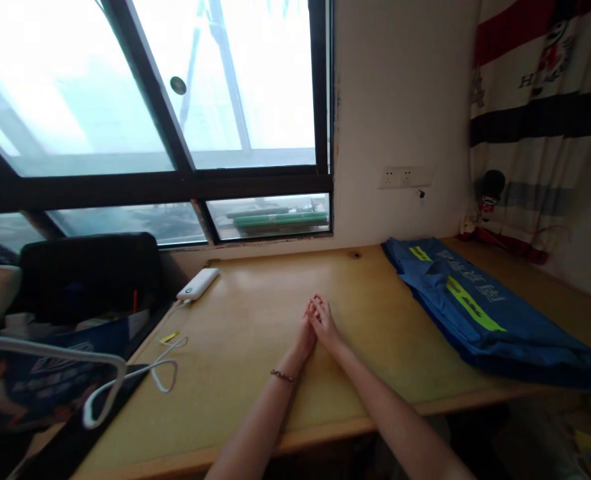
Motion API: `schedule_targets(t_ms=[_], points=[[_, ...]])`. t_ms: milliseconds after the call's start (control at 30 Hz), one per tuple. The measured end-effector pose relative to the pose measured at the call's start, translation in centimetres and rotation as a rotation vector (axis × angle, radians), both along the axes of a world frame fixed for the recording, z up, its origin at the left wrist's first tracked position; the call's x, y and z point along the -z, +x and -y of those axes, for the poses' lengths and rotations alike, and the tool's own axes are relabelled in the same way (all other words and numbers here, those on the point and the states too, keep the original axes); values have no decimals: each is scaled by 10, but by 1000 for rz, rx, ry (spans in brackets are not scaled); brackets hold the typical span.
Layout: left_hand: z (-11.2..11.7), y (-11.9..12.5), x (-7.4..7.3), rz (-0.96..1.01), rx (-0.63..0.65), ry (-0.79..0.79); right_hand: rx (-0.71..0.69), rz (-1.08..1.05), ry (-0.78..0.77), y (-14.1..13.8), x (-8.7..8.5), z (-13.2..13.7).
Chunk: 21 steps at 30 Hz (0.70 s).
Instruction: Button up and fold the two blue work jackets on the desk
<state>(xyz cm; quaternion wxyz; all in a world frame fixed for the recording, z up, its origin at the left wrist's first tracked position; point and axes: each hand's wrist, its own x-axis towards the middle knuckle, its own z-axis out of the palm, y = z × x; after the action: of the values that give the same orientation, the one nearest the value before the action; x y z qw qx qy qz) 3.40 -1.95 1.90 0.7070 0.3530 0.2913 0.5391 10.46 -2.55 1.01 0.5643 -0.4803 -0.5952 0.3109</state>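
Observation:
My left hand and my right hand rest together on the wooden table, around its middle. Their fingers are laced or folded against each other, and no object shows between them. A thin bracelet circles my left wrist. Away to the left lies a white power bank with a white cable plugged into its near end. On the right a flat blue fabric bag with bright yellow-green strips lies folded, apart from my right hand.
A small yellow tag lies near the cable. Beyond the table's left edge stand a black chair back and a printed blue bag. A dark-framed window, wall sockets and a striped curtain border the table.

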Motion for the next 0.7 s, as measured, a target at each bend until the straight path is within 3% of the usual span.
schedule_targets(t_ms=[167,367,533,700], points=[[-12,-1,14,-59,4,128,-175,42,54,-1,6,5],[-18,11,28,-197,-16,299,-364,-61,-23,15,-13,6],[-18,7,25,-377,-66,323,-363,-106,-44,22,-20,3],[-19,11,22,-400,-81,273,-342,-138,-33,23,-13,-1]])
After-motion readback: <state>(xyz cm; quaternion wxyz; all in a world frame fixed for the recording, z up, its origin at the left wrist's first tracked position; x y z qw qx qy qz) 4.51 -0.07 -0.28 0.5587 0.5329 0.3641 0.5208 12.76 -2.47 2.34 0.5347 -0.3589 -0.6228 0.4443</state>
